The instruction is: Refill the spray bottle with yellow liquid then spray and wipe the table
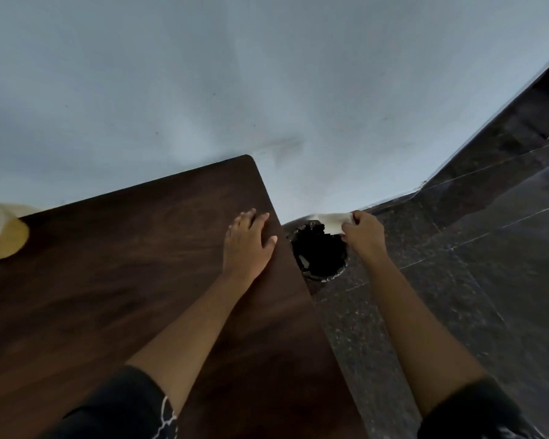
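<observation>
Our right fingers (357, 218) pinch a white cloth (333, 221). It hangs right over a black bin (319, 251) on the dark floor (488, 264). The right hand (363, 232) is up in the air, past the table's edge. Our left fingers (251, 217) are spread wide and lie flat on the brown table (108, 280), close to its right edge, holding nothing. The left hand (248, 245) is just beside the bin. Far to the left of those fingers sits a blurry bottle (0, 229) with yellow liquid, at the picture's edge. A pale wall (267, 74) is behind.
</observation>
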A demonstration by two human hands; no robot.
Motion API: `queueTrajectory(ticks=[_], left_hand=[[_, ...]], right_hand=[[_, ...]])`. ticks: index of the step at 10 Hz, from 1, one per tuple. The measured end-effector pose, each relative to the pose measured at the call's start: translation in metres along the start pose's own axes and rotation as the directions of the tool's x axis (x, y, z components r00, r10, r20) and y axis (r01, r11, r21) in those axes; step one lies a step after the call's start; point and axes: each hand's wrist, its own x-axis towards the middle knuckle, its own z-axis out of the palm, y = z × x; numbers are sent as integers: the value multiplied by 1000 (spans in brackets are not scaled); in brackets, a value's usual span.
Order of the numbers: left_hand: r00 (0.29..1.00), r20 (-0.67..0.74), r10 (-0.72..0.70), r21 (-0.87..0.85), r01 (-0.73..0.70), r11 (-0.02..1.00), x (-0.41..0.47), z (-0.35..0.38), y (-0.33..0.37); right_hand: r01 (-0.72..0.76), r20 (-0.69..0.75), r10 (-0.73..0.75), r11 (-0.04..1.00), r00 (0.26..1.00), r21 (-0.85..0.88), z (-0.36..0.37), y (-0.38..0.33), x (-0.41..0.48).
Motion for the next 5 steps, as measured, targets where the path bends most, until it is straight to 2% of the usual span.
queueTrajectory(ticks=[1, 4, 5], left_hand=[[1000, -8, -17, 110, 18, 994, 14, 15, -1], [994, -109, 16, 81, -7, 997, 19, 35, -12], [993, -116, 14, 49, -8, 999, 20, 35, -12]], right_hand=[[-19, 43, 26, 990, 999, -142, 19, 22, 41], [-39, 144, 98, 931, 985, -363, 73, 54, 114], [-9, 199, 87, 932, 976, -362, 83, 50, 110]])
